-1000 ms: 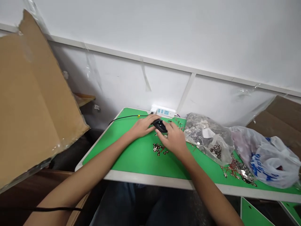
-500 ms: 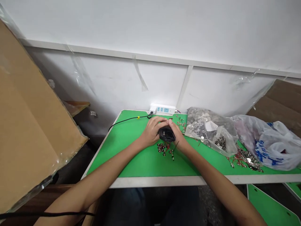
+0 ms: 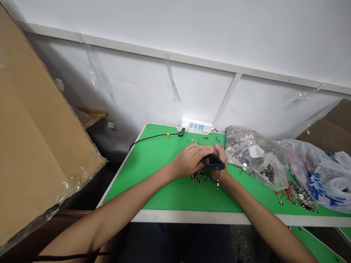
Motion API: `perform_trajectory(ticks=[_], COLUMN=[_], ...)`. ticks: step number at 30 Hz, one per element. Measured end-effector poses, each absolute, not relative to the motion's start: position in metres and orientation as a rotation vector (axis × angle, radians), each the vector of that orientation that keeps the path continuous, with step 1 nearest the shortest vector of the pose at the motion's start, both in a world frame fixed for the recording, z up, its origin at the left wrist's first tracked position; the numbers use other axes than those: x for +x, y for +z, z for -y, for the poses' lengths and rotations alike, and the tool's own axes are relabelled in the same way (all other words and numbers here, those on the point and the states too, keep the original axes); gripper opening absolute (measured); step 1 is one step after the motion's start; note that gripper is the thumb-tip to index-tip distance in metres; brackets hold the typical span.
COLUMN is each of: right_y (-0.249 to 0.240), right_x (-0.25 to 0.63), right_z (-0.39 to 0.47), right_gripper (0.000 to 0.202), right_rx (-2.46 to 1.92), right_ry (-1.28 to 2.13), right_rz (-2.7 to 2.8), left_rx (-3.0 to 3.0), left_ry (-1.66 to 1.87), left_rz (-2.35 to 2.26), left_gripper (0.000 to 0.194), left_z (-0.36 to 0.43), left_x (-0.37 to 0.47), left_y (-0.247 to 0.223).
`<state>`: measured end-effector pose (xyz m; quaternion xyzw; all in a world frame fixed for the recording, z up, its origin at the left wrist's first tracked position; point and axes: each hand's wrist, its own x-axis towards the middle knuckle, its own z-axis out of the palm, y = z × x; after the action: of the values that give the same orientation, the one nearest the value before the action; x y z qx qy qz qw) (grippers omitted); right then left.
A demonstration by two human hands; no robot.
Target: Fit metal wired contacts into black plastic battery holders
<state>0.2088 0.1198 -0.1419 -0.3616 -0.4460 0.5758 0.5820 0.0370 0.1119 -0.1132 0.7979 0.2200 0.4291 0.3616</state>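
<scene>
Between my two hands is a black plastic housing (image 3: 213,162), hollow on the side that faces me and tilted down to the right. My left hand (image 3: 189,159) is closed over its left and upper side. Around its right side wraps my right hand (image 3: 221,155), its fingers partly hidden behind the housing. A thin dark wire with a pale tip (image 3: 218,183) hangs by the right wrist. Just below the hands, small metal contacts with red wires (image 3: 199,177) lie in a loose pile on the green table mat (image 3: 164,195).
A white power strip (image 3: 197,126) with a black cable (image 3: 153,137) sits at the back edge. To the right are a clear bag of metal parts (image 3: 246,146), a white plastic bag (image 3: 326,175) and more wired contacts (image 3: 297,195). A large cardboard box (image 3: 41,138) stands left.
The housing has turned and tilted to the right in my hands. My left hand has shifted over its top. The whole view has swung slightly.
</scene>
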Motion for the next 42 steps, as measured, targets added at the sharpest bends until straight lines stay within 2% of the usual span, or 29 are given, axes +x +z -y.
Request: perform_trajectory(ticks=[5, 12, 15, 19, 26, 34, 42], right_y=[-0.134, -0.111, -0.114, -0.118, -0.12, -0.116, -0.128], right_x=[0.204, 0.216, 0.229, 0.247, 0.254, 0.246, 0.227], right_z=[-0.111, -0.121, -0.135, -0.147, -0.145, -0.139, -0.136], right_gripper=[0.048, 0.066, 0.057, 0.039, 0.023, 0.024, 0.019], right_rx=[-0.847, -0.822, -1.02, -1.227, -1.115, -0.92, -1.008], right_ry=[1.383, 1.429, 1.244, 0.783, 0.236, 0.111, 0.053], right_rz=[0.938, 1.275, 1.311, 1.57, 2.165, 2.486, 2.541], left_rx=[2.043, 2.086, 2.094, 2.309, 2.267, 2.417, 2.934], left_ry=[1.206, 1.214, 1.335, 1.389, 1.408, 1.286, 1.219], left_rz=[-0.584, -0.68, -0.787, -0.931, -1.005, -0.975, -1.042], left_gripper=[0.036, 0.041, 0.047, 0.047, 0.045, 0.043, 0.042], left_z=[-0.108, -0.125, -0.136, -0.151, -0.16, -0.164, -0.168], left_x=[0.037, 0.014, -0.003, -0.02, -0.022, -0.021, -0.024], left_y=[-0.108, -0.095, -0.095, -0.103, -0.119, -0.121, -0.119])
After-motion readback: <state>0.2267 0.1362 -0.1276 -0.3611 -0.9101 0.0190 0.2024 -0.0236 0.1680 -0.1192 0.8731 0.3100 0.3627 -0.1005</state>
